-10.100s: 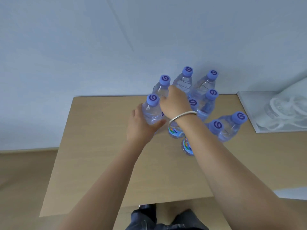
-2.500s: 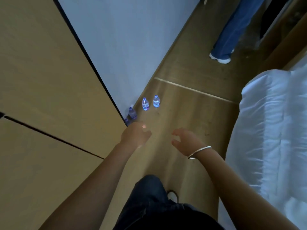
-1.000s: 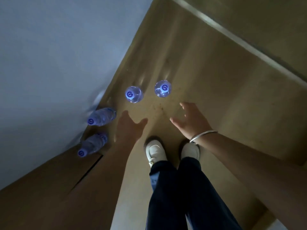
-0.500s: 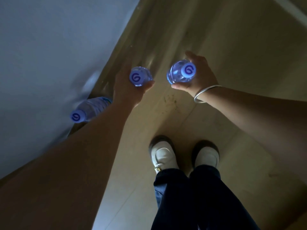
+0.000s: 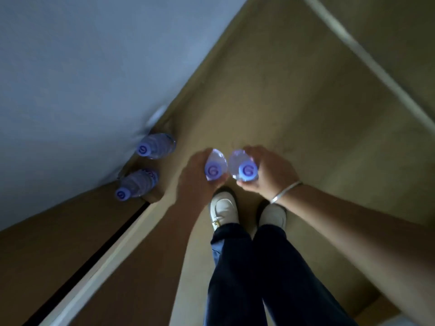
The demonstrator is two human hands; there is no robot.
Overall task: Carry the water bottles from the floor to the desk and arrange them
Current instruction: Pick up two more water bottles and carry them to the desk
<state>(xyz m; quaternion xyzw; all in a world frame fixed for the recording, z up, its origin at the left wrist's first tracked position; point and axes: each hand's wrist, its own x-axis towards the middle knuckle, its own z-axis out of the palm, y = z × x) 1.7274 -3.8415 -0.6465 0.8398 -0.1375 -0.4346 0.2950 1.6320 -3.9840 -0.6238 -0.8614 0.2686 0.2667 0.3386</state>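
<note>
Above the wooden floor [image 5: 294, 95], the left hand [image 5: 195, 175] grips one bottle [image 5: 214, 167] and the right hand [image 5: 270, 172] grips another bottle [image 5: 242, 166], caps nearly touching, while two more bottles [image 5: 154, 145] [image 5: 136, 184] stand on the floor by the wall [image 5: 82, 67].

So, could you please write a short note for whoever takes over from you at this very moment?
Left hand holds one water bottle in its grip; right hand holds another bottle.
Both are lifted, above the shoes.
Two more bottles stand on the floor by the wall: one further off, one nearer.
The desk is out of view, so I cannot say what is done there.
Left: carry these two to the desk, return for the last two, arrange them.
</note>
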